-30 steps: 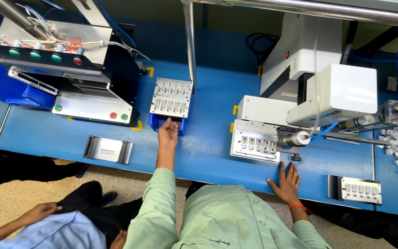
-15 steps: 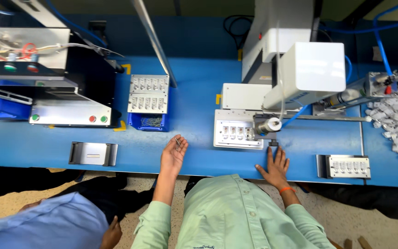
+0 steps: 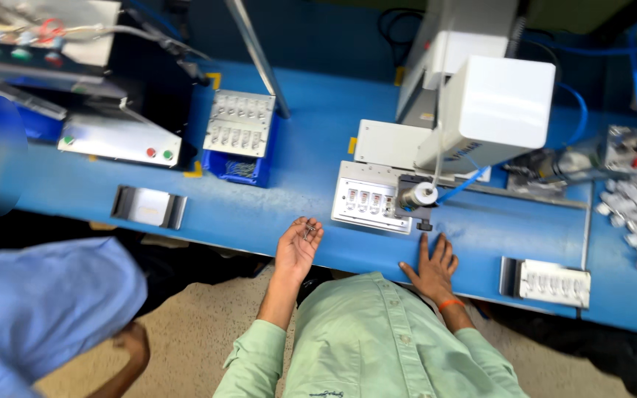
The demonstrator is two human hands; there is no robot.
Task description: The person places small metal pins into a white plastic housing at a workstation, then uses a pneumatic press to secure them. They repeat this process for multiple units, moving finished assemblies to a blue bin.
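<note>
Factory assembly line — blue workbench (image 3: 296, 147), white press machine (image 3: 503, 110)

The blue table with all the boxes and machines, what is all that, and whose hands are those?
The picture comes from a camera on a person's head, looking straight down, so you see their green shirt and both hands. The left hand lies palm up at the edge of the blue table, with a few tiny metal pieces resting on it. The right hand lies flat on the table, holding nothing. Just beyond it stands a white machine over a white tray of small parts. Further left, a grey tray sits on a blue bin, next to a box with red and green buttons. The light blue sleeve on the left belongs to someone else.
</note>
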